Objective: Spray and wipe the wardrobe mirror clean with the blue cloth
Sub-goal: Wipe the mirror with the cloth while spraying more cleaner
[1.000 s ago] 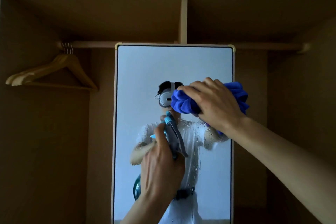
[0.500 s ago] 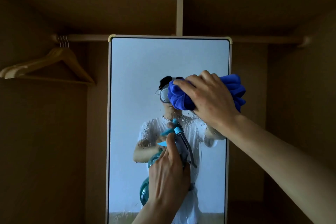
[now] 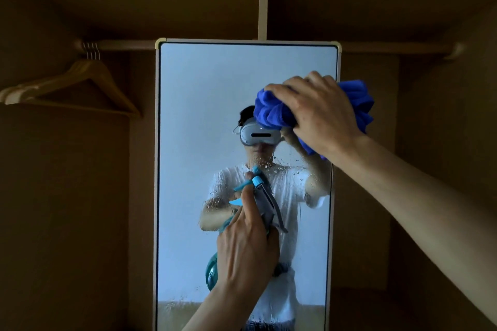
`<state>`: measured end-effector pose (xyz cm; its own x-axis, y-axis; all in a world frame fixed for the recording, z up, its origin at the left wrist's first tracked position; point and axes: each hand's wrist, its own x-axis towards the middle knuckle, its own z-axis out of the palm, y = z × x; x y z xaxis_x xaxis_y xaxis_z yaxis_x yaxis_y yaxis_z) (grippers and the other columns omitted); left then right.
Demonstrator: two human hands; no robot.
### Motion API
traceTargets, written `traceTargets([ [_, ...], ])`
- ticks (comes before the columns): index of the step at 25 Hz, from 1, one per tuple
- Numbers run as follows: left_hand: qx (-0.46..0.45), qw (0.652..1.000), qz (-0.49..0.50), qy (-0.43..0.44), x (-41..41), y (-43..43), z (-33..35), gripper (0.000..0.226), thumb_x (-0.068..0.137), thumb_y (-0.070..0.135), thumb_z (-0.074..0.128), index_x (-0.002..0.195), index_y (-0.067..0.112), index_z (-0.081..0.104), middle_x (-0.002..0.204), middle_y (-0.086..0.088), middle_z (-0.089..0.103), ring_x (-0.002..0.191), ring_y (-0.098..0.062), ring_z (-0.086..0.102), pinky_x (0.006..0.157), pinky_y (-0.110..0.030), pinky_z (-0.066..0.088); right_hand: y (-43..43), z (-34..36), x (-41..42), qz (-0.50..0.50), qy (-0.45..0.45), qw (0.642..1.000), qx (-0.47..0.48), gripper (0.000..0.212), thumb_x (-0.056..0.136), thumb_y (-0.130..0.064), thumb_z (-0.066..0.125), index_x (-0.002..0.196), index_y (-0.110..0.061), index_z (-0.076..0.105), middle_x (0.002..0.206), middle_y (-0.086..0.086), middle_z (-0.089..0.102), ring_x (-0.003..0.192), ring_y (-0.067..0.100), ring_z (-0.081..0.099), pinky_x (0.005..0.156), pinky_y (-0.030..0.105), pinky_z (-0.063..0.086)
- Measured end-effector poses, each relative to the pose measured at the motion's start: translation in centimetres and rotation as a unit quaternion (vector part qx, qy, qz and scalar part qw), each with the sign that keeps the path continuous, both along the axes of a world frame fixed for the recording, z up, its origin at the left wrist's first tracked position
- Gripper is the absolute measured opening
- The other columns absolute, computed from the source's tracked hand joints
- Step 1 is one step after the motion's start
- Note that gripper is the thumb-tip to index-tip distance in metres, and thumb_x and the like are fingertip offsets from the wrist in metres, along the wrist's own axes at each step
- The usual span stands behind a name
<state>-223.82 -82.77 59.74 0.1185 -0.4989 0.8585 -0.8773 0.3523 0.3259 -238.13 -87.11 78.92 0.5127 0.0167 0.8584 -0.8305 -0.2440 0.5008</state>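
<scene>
Head view: right hand (image 3: 320, 113), fingers (image 3: 285, 88) tight around blue cloth (image 3: 271, 113) on mirror (image 3: 204, 94); left hand (image 3: 246, 252) around spray bottle (image 3: 265, 196).

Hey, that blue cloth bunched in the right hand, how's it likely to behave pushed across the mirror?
Probably floppy: the blue cloth bulges in soft folds around the right hand. Likely light, as one hand holds it raised. It may drag slightly over the droplets on the mirror.

Right hand (image 3: 320, 113) presses blue cloth (image 3: 271, 111) on mirror (image 3: 201, 105); left hand (image 3: 246, 252) grips spray bottle (image 3: 265, 201).
</scene>
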Motion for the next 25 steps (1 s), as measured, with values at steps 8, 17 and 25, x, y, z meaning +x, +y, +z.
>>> traceTargets([
  [8,-0.009,1.0,0.0,-0.006,-0.3,0.0,-0.1,0.086,0.056,0.008,0.084,0.134,0.001,0.047,0.066,0.001,0.061,0.046,-0.024,0.058,0.035,-0.027,0.034,-0.5,-5.8,-1.7,0.021,0.04,0.999,0.027,0.064,0.076,-0.011,0.075,0.137,-0.019,0.055,0.116,0.004,0.066,0.094,0.03,0.055,0.083,0.045,0.045],
  [17,-0.004,1.0,-0.008,0.009,-0.4,-0.3,-0.5,0.085,0.062,0.008,0.082,0.137,0.008,0.04,0.071,0.0,0.065,0.044,-0.024,0.059,0.035,-0.027,0.033,-0.5,-0.1,-3.2,0.003,-0.023,1.0,0.016,0.062,0.077,-0.013,0.08,0.134,-0.02,0.056,0.114,0.006,0.068,0.096,0.034,0.059,0.083,0.045,0.045],
  [25,-0.003,1.0,-0.018,0.025,-0.6,-0.3,-0.5,0.08,0.07,0.012,0.075,0.139,0.008,0.035,0.069,-0.001,0.065,0.047,-0.028,0.059,0.038,-0.03,0.038,-0.2,-5.1,-4.2,0.042,-0.003,0.996,0.077,0.054,0.084,-0.013,0.072,0.135,-0.023,0.057,0.112,-0.001,0.068,0.092,0.029,0.057,0.082,0.044,0.045],
])
